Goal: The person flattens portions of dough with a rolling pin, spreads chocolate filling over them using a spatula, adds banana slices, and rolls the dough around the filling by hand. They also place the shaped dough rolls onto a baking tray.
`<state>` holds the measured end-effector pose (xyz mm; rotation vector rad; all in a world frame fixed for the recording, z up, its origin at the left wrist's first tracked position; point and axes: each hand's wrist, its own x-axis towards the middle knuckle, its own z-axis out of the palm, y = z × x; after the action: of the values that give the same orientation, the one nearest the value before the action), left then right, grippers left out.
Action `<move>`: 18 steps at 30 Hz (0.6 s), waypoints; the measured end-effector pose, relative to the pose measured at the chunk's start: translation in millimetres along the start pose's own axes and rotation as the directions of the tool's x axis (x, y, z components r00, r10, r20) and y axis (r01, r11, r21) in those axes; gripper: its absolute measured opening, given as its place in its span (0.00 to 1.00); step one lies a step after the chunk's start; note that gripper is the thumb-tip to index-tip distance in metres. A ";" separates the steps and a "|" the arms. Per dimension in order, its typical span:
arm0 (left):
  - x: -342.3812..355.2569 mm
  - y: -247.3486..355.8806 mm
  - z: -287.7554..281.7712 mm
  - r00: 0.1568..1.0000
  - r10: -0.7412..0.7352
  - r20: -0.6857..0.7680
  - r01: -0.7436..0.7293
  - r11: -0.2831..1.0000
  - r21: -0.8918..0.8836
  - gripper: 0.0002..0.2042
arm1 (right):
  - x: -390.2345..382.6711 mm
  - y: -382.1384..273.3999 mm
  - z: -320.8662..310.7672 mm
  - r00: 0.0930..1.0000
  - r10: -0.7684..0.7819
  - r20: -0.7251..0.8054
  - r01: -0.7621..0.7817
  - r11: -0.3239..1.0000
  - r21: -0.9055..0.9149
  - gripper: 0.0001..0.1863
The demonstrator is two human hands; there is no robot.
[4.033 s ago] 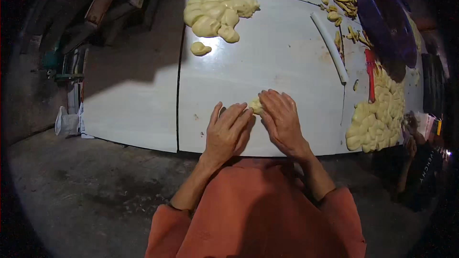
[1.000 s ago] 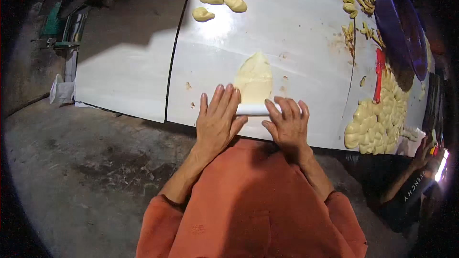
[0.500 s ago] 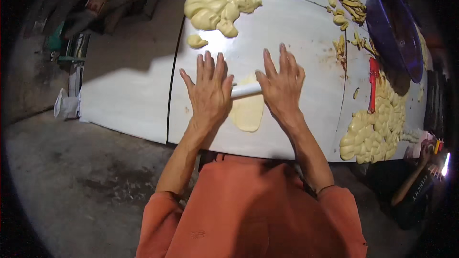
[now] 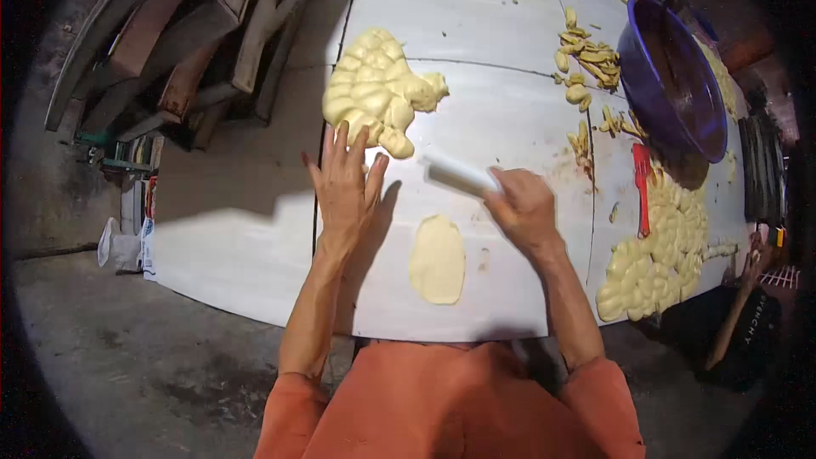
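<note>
Fingers of our right hand (image 4: 520,208) grip a blurred white cylindrical rod (image 4: 460,174), seemingly held off to spare flat cream oval dough (image 4: 438,260), lower centre; our left hand (image 4: 343,183) is splayed near lumpy yellow dough (image 4: 371,85).

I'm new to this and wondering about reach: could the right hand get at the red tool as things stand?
Probably not at once: the right hand holds the white rod and would likely need to put it down. Otherwise, nothing tall seems to stand between the hand and the red tool.
</note>
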<state>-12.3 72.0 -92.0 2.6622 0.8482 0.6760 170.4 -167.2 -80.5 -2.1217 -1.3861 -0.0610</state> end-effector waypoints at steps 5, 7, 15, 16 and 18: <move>41.6 -6.6 6.5 0.999 0.039 0.003 -0.039 0.999 -0.011 0.18 | 30.5 44.2 -2.6 0.975 0.143 -0.167 -0.178 0.960 -0.215 0.18; 65.3 5.0 13.4 0.996 0.084 -0.001 -0.084 0.996 -0.019 0.18 | 66.1 35.4 7.7 0.969 0.146 -0.198 -0.183 0.966 -0.185 0.19; 127.1 19.4 59.7 0.986 0.129 0.101 -0.140 0.984 0.112 0.20 | 182.6 21.8 67.4 0.988 0.033 0.152 0.004 0.971 -0.240 0.30; 121.9 16.9 61.6 0.987 0.160 0.023 -0.161 0.984 0.070 0.15 | 189.6 22.8 65.2 0.965 0.014 0.263 0.031 0.986 -0.164 0.23; 114.8 7.6 60.3 0.988 0.153 0.027 -0.153 0.988 0.003 0.14 | 199.3 31.8 66.7 0.942 -0.096 0.323 0.096 0.995 0.015 0.16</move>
<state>104.5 128.2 -100.6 2.7557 0.6437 0.6724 269.6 20.8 -80.3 -2.1320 -1.6759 0.2600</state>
